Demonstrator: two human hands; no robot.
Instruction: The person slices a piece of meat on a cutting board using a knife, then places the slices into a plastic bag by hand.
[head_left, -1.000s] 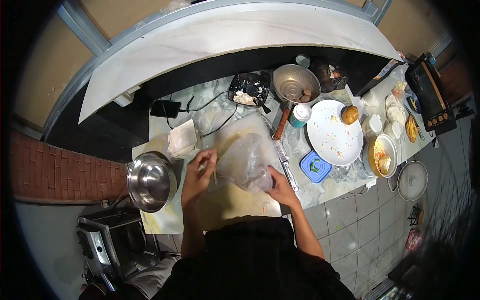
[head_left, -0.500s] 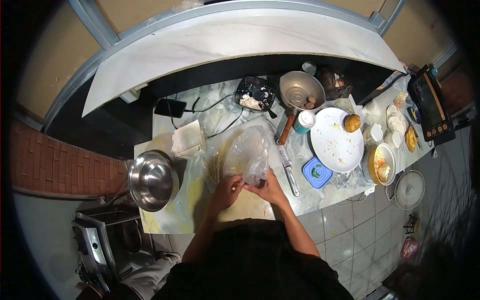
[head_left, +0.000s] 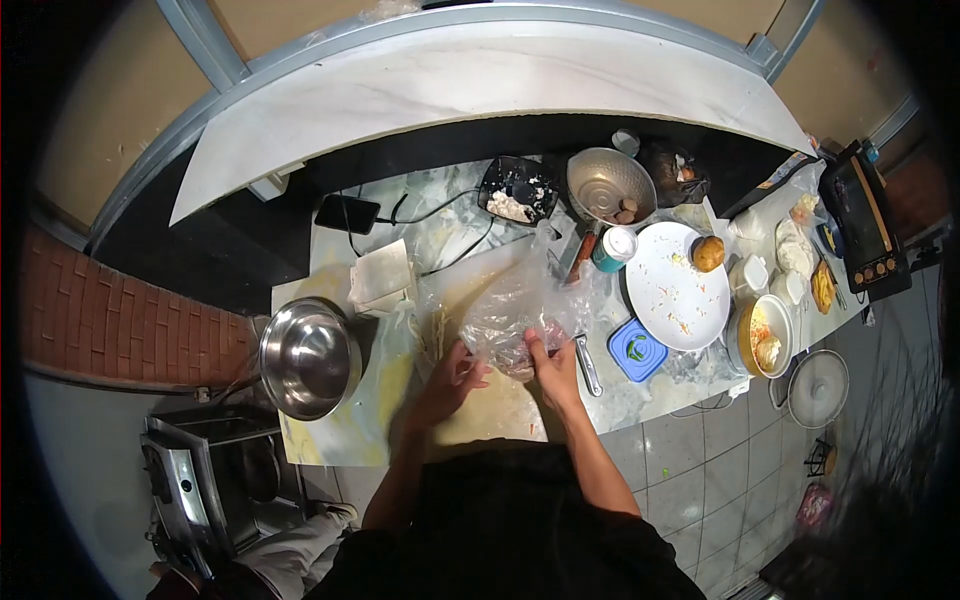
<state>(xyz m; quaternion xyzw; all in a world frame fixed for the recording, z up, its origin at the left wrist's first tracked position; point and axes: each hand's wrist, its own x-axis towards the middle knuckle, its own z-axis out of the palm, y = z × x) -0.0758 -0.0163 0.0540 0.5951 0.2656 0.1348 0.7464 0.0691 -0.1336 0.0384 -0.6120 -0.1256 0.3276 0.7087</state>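
A clear plastic bag (head_left: 505, 305) is spread out between my hands over the cutting board (head_left: 490, 418). Something pinkish shows through its lower part; I cannot make out what it is. My right hand (head_left: 557, 372) grips the bag's lower right side, thumb on top. At the lower left edge, my left hand (head_left: 440, 392) has its fingers curled around the plastic. Just right of the bag lies a knife (head_left: 588, 368), its blade largely covered by the plastic.
At left stands a steel bowl (head_left: 310, 358); paper sheets (head_left: 382, 278) lie behind the board. A black tray (head_left: 517, 190), a pan (head_left: 608, 180) and a white-lidded jar (head_left: 614, 248) stand behind. To the right are a white plate (head_left: 680, 300), a blue lid (head_left: 637, 350) and a pot (head_left: 752, 358).
The bag has spread wider and shifted right, now covering much of the knife. My hands have moved apart, and the pinkish contents have come into view.
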